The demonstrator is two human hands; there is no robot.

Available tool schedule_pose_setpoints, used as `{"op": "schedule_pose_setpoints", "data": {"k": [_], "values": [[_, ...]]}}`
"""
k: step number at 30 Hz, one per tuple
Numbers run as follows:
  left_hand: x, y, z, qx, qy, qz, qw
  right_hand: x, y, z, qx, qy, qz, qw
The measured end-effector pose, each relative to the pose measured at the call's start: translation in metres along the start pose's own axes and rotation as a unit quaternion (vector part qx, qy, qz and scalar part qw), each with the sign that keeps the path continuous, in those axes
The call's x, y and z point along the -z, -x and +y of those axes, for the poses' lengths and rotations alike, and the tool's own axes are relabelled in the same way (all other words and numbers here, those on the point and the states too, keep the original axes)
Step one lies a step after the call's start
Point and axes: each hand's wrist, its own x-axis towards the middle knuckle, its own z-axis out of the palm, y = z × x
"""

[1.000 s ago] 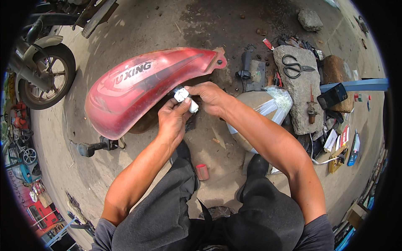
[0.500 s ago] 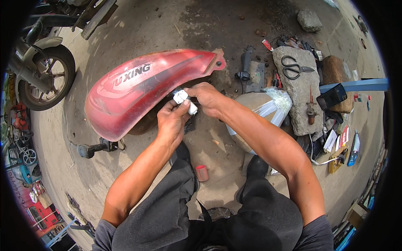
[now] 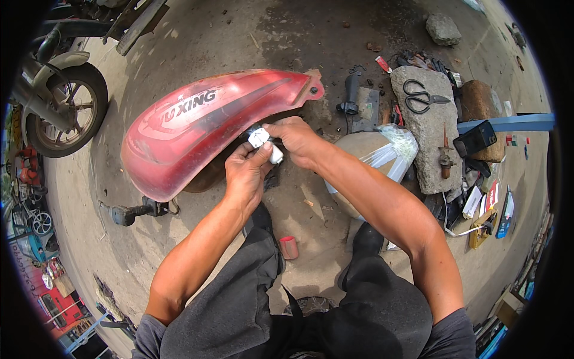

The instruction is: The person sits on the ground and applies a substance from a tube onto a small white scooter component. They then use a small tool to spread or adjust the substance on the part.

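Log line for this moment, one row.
left hand: grips white part | right hand: pinches it too | red tank: on ground behind

Minor change only: the small white part (image 3: 265,142) sits slightly lower against the red fuel tank (image 3: 203,122). The left hand (image 3: 246,173) thumb now lies over it; the right hand (image 3: 297,139) pinches its upper end.

Bare concrete ground (image 3: 197,42), stained dark. Lying on it: red fuel tank (image 3: 203,122), flat stone (image 3: 426,128) with scissors (image 3: 421,96), small red cap (image 3: 289,247), scattered tools (image 3: 484,203).
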Motion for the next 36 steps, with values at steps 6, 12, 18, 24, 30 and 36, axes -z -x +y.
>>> {"op": "schedule_pose_setpoints", "data": {"k": [6, 12, 18, 24, 30, 36], "values": [[-0.0026, 0.0014, 0.0014, 0.004, -0.004, 0.011, 1.000, 0.0011, 0.0012, 0.0024, 0.008, 0.006, 0.013, 1.000], [-0.0009, 0.0008, 0.0012, 0.006, -0.007, 0.008, 1.000, -0.0006, 0.0013, 0.0001, -0.021, -0.081, 0.012, 0.996], [-0.0022, 0.0011, 0.0014, 0.004, -0.003, 0.008, 1.000, 0.0005, -0.0016, 0.0002, -0.015, -0.029, -0.006, 0.999], [-0.0029, 0.0014, 0.0016, 0.003, -0.006, 0.010, 1.000, 0.0007, 0.0002, 0.0019, -0.006, -0.005, 0.007, 1.000], [-0.0017, 0.0012, 0.0014, 0.000, -0.008, 0.008, 1.000, -0.0001, 0.0051, -0.0004, -0.012, -0.030, -0.006, 0.999], [-0.0048, 0.0022, 0.0022, 0.000, -0.004, 0.008, 1.000, -0.0023, 0.0011, -0.0005, -0.002, -0.020, 0.011, 1.000]]}}
